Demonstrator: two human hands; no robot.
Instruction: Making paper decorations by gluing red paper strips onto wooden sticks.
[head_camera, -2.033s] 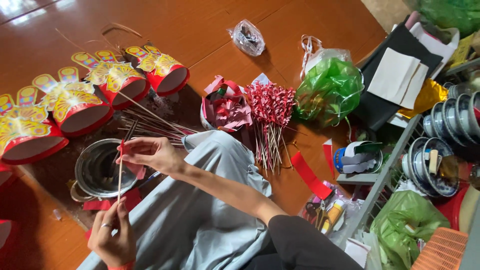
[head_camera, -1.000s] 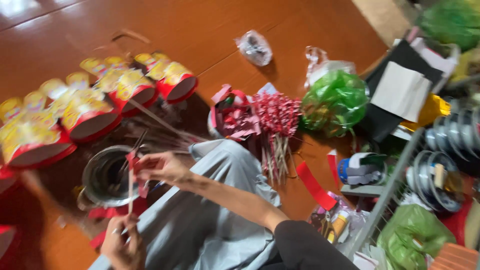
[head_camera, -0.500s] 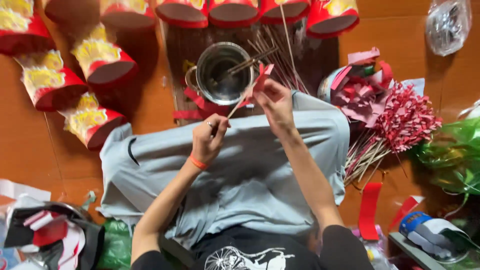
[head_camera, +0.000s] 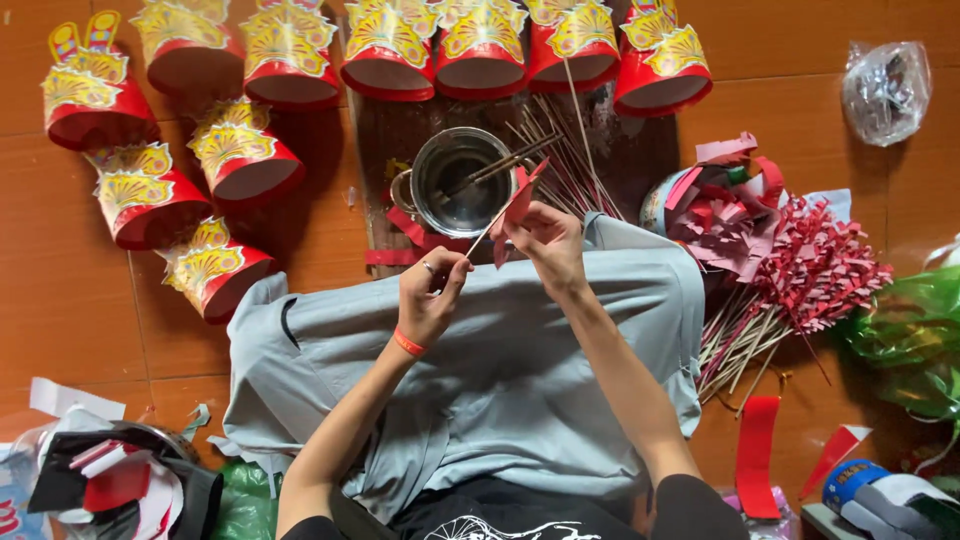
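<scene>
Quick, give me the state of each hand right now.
Left hand: closed, pinching the lower end of a thin stick.
Right hand: closed, gripping a red paper piece at the stick's upper end.

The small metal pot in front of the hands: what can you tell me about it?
The metal pot is round, shiny and silver-grey, with a small side handle on its left. It stands upright on a dark board on the floor, just beyond the cloth-covered lap. Two thin sticks lean inside, over its right rim. Red paper strips lie against its base. Neither hand touches it.
</scene>
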